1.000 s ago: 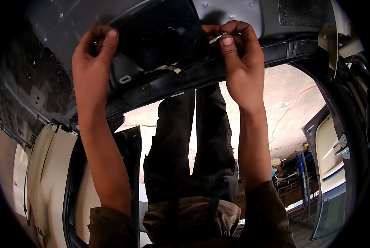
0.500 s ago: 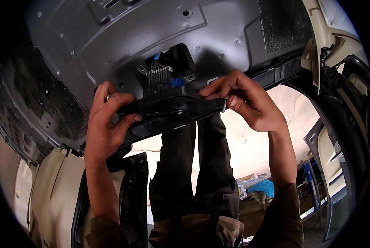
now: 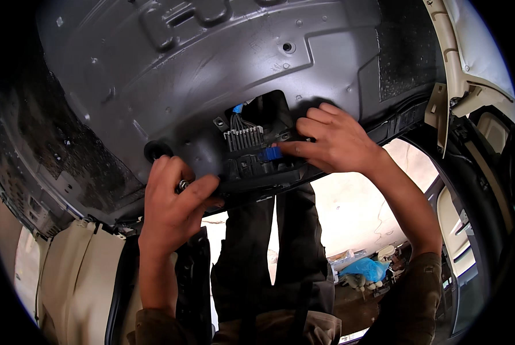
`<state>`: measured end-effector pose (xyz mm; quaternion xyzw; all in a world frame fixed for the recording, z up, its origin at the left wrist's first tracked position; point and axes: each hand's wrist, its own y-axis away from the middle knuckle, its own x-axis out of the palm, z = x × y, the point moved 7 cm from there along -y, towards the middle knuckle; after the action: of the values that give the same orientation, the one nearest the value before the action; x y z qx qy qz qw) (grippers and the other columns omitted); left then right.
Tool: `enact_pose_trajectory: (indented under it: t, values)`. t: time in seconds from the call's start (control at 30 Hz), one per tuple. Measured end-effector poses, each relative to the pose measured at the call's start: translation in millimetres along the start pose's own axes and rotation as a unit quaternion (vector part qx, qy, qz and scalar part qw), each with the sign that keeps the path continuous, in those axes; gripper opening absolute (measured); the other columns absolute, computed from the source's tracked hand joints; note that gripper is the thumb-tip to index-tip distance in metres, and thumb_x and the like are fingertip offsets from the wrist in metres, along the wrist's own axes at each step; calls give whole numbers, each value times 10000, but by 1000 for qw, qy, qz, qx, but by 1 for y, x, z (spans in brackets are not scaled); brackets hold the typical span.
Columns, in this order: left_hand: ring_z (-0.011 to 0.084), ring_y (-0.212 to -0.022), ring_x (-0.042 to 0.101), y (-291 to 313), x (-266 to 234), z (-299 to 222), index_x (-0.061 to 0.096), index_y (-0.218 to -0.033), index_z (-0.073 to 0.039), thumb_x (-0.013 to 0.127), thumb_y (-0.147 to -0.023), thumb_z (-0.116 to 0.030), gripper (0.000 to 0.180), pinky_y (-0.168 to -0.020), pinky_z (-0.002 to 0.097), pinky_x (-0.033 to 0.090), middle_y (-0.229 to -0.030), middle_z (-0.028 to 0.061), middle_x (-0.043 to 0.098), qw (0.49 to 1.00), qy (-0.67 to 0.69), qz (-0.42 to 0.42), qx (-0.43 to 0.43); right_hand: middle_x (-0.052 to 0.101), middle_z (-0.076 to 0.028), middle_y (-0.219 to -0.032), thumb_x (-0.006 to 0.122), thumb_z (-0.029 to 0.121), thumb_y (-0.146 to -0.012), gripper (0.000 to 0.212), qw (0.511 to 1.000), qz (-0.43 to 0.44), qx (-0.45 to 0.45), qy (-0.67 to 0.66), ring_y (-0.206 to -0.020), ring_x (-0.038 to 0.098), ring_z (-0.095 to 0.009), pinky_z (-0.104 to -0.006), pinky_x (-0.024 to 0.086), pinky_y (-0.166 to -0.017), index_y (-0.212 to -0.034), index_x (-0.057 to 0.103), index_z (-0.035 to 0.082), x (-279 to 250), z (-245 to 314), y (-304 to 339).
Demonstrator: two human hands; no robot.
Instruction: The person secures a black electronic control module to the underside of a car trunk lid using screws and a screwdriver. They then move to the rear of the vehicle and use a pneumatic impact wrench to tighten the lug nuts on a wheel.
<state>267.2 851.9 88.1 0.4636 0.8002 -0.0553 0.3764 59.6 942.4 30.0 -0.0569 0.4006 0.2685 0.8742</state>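
Note:
A black electronic module point(image 3: 263, 179) sits at the lower edge of a grey metal panel. Grey wires run to its pale multi-pin connector point(image 3: 243, 138), and a blue connector point(image 3: 271, 153) is plugged in beside it. My left hand point(image 3: 174, 201) is closed round a hand tool point(image 3: 182, 186) with a shiny metal end; its thumb and fingertips are against the module's left end. By those fingers is a round black piece point(image 3: 157, 150), perhaps part of the tool. My right hand point(image 3: 341, 138) has curled fingers, the index tip touching the blue connector; anything in its grip is hidden.
The grey panel point(image 3: 211, 75) has a rectangular cut-out point(image 3: 272, 106) behind the connectors, showing a blue plug point(image 3: 238, 108). Beige trim point(image 3: 85, 270) stands at left, a door frame point(image 3: 487, 149) at right. A blue bag point(image 3: 365, 269) and loose parts lie lower right.
The module has tipped, so its connector side shows more. My right hand has moved from the module's right corner onto the blue connector; the small metal piece in its fingers is no longer visible.

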Motion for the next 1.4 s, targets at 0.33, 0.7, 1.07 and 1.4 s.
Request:
enact_pose_trajectory:
  t: [0.33,0.7,1.07,1.4]
  values:
    - [232,-714,446,-2,-5,-6,674,-950,-167,784,-700,-190,275,-635,379,352,-766,35,390,998,-31,2,61,445,26,-823,610,151,-858,539,985,93,-35,143,-761,502,-152,-295,434,-702,-1359,600,351,3,-3,-14]
    - [228,-738,466,3,-2,-2,668,-976,-183,767,-724,-159,271,-649,371,363,-777,38,408,998,-38,-4,42,470,37,-743,665,160,-813,377,990,87,-85,65,-754,493,-163,-310,424,-711,-1174,724,248,2,-5,-25]
    - [256,-761,461,0,-3,-6,683,-999,-164,819,-668,-149,359,-663,388,383,-819,59,406,998,-48,-42,-21,573,43,-738,668,133,-816,360,989,122,-78,39,-822,542,-155,-310,416,-770,-1146,776,227,0,-8,-28]
    - [287,-805,491,-6,-1,-8,666,-1062,-57,803,-559,61,535,-688,387,422,-859,94,460,998,-61,-15,-30,716,6,-864,680,116,-888,329,990,129,-40,-41,-886,611,-166,-334,465,-843,-1193,757,216,-16,-19,-24]
